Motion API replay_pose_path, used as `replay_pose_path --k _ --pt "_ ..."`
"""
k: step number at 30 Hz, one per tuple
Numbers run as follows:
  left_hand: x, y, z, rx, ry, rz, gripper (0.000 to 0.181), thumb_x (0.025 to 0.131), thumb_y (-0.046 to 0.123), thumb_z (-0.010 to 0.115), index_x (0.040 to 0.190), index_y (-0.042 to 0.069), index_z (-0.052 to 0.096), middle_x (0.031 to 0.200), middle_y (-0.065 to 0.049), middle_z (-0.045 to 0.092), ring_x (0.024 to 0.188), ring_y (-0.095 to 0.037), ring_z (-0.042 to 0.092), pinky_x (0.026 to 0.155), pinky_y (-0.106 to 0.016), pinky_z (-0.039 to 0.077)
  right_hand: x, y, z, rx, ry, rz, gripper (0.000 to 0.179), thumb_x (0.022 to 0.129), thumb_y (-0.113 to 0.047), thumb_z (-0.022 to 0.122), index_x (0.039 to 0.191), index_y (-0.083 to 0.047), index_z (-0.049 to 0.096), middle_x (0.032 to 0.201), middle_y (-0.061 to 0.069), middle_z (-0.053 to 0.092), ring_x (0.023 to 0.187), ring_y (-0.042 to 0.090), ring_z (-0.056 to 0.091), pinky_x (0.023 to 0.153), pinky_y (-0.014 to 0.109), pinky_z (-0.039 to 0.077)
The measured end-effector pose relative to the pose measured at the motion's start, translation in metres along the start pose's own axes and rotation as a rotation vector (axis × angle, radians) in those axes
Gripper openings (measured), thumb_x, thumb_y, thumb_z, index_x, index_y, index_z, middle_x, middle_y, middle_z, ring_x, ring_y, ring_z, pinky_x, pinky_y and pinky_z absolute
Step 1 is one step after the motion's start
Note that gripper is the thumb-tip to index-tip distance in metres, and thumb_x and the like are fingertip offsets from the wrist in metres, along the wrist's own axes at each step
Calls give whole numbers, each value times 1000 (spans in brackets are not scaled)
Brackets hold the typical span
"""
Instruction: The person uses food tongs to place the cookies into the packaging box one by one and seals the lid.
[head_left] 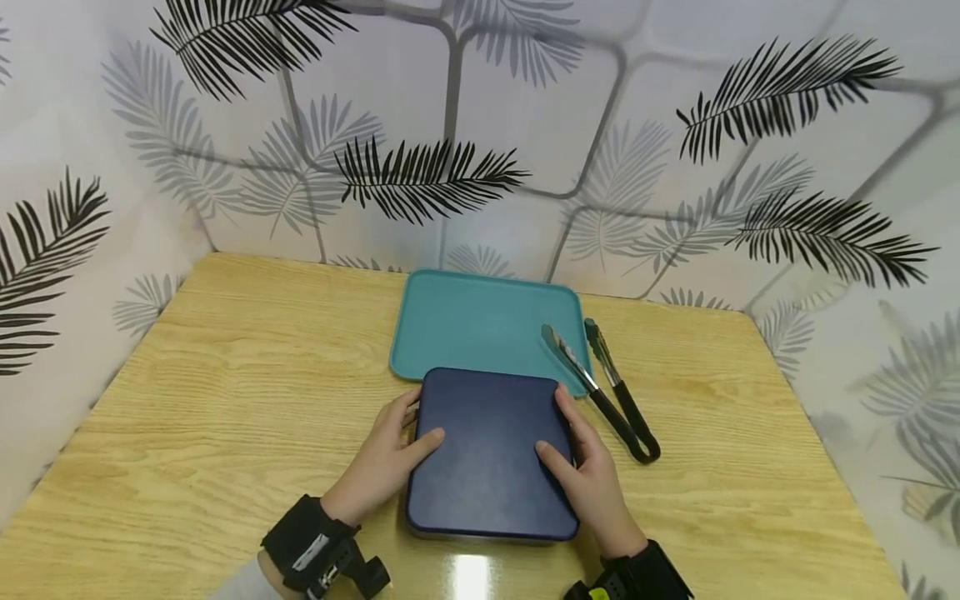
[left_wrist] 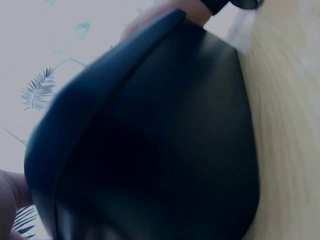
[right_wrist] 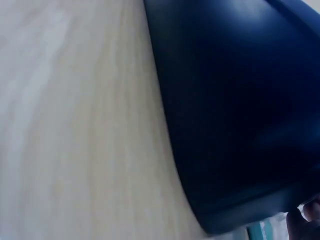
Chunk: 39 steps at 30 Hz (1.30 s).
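Note:
A dark navy, rounded rectangular lidded box (head_left: 491, 467) is at the front middle of the table, its near edge toward me. My left hand (head_left: 386, 458) grips its left side, thumb on the lid and fingers down along the wall. On the opposite side my right hand (head_left: 588, 479) holds it the same way, thumb on top. In the left wrist view the box (left_wrist: 160, 140) shows its side wall and a lid seam. The right wrist view has the box's wall (right_wrist: 240, 110) low over the wood. What is inside is hidden by the lid.
Behind the box lies a teal tray (head_left: 472, 325); the box's far edge overlaps its near rim in view. Metal tongs with black handles (head_left: 633, 417) lie spread to the right, one arm over the tray's corner. A leaf-patterned cloth (head_left: 480, 108) stands behind the wooden table (head_left: 262, 358).

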<state>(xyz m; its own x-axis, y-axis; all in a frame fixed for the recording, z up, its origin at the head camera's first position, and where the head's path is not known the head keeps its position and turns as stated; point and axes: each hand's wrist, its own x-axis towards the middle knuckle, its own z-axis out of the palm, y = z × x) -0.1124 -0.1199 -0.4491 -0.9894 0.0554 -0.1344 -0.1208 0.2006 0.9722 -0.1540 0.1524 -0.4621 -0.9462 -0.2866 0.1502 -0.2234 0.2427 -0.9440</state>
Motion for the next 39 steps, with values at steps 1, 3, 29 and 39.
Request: replay_pose_path --k 1,3,29,39 --pt "0 0 -2 17 -6 1 80 102 28 64 162 8 16 163 -25 13 148 -45 24 116 -59 33 1 1 0 -5 -6 6 72 100 -11 65 161 -11 26 168 11 17 155 27 11 123 28 23" --pt "2 -1 -6 53 -16 5 83 101 32 65 163 11 15 162 -25 14 146 -44 28 115 -59 35 3 1 -1 -14 -31 37 74 102 -15 62 163 -14 20 169 13 10 155 31 5 125 46 16" --pt "58 -14 -39 -148 -78 -77 46 105 23 58 147 8 49 129 -16 49 74 -17 48 63 -26 47 19 7 -2 242 -157 192 74 108 -21 46 164 -17 -2 169 10 -13 154 32 -10 123 56 6" --pt "58 -11 -34 -121 -145 2 41 109 23 50 149 14 47 141 -20 42 73 -22 45 65 -29 44 18 11 -6 298 -173 206 73 110 -27 42 164 -25 -7 169 2 -16 154 28 -10 124 37 15"
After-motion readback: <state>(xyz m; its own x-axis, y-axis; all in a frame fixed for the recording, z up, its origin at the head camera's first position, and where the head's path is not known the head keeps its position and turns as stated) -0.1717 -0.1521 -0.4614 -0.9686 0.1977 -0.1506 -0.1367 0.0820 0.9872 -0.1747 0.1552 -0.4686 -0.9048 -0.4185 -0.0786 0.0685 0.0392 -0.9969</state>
